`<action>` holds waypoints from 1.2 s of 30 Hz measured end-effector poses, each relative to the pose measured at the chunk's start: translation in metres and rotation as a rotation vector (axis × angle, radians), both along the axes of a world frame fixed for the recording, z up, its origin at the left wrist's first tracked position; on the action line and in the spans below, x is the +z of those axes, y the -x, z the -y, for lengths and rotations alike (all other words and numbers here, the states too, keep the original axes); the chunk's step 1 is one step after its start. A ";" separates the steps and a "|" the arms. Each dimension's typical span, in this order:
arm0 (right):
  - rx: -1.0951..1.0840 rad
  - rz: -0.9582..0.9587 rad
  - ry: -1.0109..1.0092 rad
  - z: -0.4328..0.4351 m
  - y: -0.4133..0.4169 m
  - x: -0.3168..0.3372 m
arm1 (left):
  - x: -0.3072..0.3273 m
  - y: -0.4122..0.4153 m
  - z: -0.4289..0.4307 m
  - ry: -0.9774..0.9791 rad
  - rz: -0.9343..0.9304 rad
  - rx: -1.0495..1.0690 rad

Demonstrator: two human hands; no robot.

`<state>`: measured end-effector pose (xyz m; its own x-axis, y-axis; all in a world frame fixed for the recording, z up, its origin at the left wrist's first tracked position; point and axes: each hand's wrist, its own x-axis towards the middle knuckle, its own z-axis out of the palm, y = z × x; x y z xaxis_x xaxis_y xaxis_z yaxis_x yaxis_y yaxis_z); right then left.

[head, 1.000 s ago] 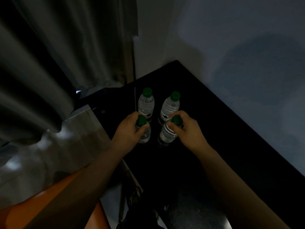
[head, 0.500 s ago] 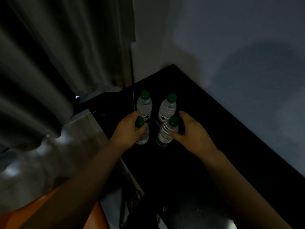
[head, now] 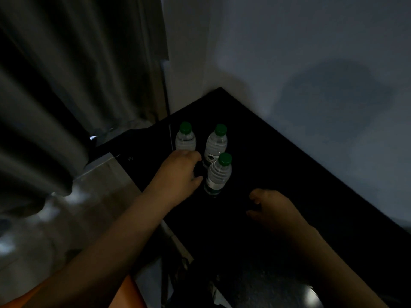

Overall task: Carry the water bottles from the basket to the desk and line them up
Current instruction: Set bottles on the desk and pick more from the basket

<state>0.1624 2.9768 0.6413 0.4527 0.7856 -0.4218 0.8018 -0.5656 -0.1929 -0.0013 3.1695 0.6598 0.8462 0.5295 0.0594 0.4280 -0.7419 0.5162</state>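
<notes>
Three water bottles stand near the left edge of the dark surface (head: 278,170), a little in from its far corner. The far-left bottle (head: 185,140) is just by that edge and the far-right bottle (head: 216,144) is beside it. The near bottle (head: 219,174) stands directly in front of the far-right one, so close that I cannot tell whether they touch.

The left hand (head: 178,174) sits in front of the far-left bottle and just beside the near bottle, fingers curled downward. Whatever is under the palm is hidden, so I cannot tell whether it grips anything. The right hand (head: 274,210) hovers nearer the front edge, apart from every bottle, fingers loosely bent and holding nothing.

The step looks like the lining-up, since the visible bottles form a cluster rather than one row. To do it well, each bottle is best taken low on its body, not by the cap, and slid or lifted one at a time. They stand so tight that a nudge could tip a neighbour. The far-left bottle is close to the left edge, so any shift should go inward, away from that edge. The free right hand could steady the near bottle meanwhile.

Each bottle stands upright on its base, long axis vertical, green cap pointing up.
</notes>
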 end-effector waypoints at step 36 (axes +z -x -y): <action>-1.099 0.025 -0.101 0.387 0.122 0.051 | 0.012 -0.095 0.368 -0.158 -0.436 -1.035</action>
